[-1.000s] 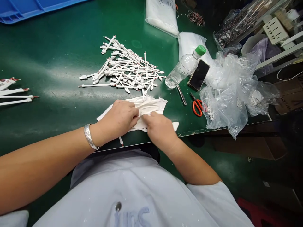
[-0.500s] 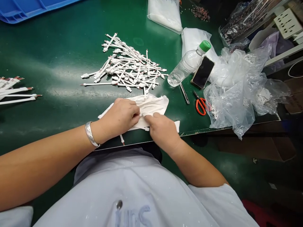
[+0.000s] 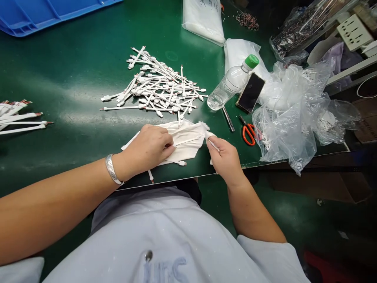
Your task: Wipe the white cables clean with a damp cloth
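Note:
A cream-white cloth (image 3: 191,148) lies creased along the table's front edge. My left hand (image 3: 153,146), with a silver bangle at its wrist, rests on the cloth's left part. Its thumb and fingers are pinched together; what they grip is hidden. A thin pale line, a fold or a thin cable, runs from there across the cloth. My right hand (image 3: 225,156) is closed on a gathered end of the cloth at its right. Short white cables with connectors form a loose pile (image 3: 165,84) beyond the cloth. One white connector (image 3: 182,162) pokes out below the cloth.
Right of the pile lie a clear bottle (image 3: 228,87) with a green cap, a phone (image 3: 250,92), a pen-like metal tool (image 3: 228,118) and red-handled cutters (image 3: 249,133). Crumpled plastic bags (image 3: 288,118) spread at the right. More cables (image 3: 22,117) and a blue crate (image 3: 55,13) are left.
My right hand has moved right from the middle of the cloth to its right end and now grips it there. My left hand has stayed about in place.

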`<state>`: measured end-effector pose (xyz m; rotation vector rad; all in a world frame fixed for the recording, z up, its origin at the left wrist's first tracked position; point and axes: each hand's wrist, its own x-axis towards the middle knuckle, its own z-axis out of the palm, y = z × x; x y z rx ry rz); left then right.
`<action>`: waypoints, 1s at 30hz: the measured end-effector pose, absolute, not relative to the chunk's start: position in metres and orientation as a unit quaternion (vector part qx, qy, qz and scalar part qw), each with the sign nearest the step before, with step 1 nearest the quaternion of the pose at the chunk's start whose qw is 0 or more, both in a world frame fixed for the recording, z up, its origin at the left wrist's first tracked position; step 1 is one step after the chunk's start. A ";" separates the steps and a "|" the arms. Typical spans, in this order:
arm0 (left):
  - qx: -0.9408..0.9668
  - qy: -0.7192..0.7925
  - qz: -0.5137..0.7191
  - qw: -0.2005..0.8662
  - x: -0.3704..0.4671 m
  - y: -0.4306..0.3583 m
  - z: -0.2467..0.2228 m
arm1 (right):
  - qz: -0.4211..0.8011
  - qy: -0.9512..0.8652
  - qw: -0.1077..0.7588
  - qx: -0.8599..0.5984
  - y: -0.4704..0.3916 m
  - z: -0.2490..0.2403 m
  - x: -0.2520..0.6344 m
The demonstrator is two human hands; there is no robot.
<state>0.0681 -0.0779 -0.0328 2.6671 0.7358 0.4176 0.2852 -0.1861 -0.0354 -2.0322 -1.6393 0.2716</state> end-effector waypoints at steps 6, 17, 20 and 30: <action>0.939 0.266 0.149 0.161 0.069 -0.078 -0.036 | 0.074 -0.614 0.319 -0.718 -0.175 -0.039 0.290; 0.943 0.248 0.162 0.150 0.070 -0.080 -0.035 | 0.090 -0.695 0.261 -0.664 -0.169 -0.044 0.298; 0.944 0.243 0.170 0.145 0.069 -0.082 -0.034 | 0.083 -0.700 0.280 -0.652 -0.170 -0.044 0.301; 0.958 0.183 0.134 0.178 0.060 -0.083 -0.026 | 0.163 -0.710 0.308 -0.612 -0.180 -0.039 0.311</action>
